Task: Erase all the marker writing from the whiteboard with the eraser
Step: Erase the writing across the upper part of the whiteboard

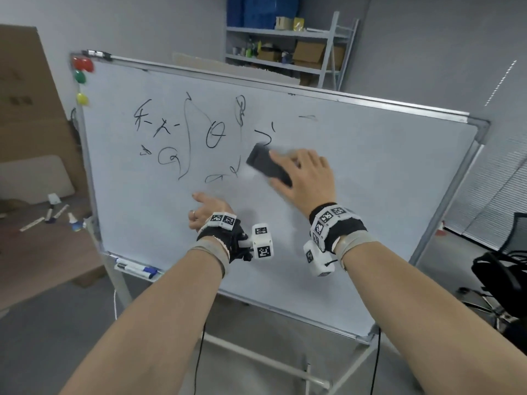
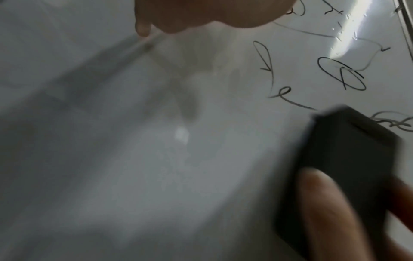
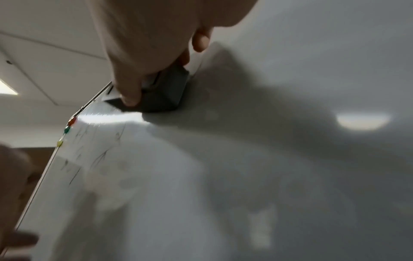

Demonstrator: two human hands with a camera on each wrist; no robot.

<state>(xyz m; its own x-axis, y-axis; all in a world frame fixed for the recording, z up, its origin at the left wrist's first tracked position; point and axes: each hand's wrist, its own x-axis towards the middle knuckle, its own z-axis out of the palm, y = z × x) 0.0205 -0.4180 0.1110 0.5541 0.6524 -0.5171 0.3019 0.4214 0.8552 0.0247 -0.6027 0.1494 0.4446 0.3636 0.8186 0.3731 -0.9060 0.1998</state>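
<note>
Hands: right hand grips eraser on scribbled whiteboard; left hand relaxed, empty.

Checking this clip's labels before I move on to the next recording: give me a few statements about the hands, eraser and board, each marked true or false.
1. The right hand grips the black eraser against the whiteboard. True.
2. The left hand holds a marker. False: it holds nothing; its fingers reach toward the lower part of the board.
3. Black marker writing remains left of the eraser. True.
4. Three magnets sit at the board's upper right corner. False: the red, green and yellow magnets are at its upper left corner.
5. The pen tray under the board's lower left edge holds markers. True.
</note>
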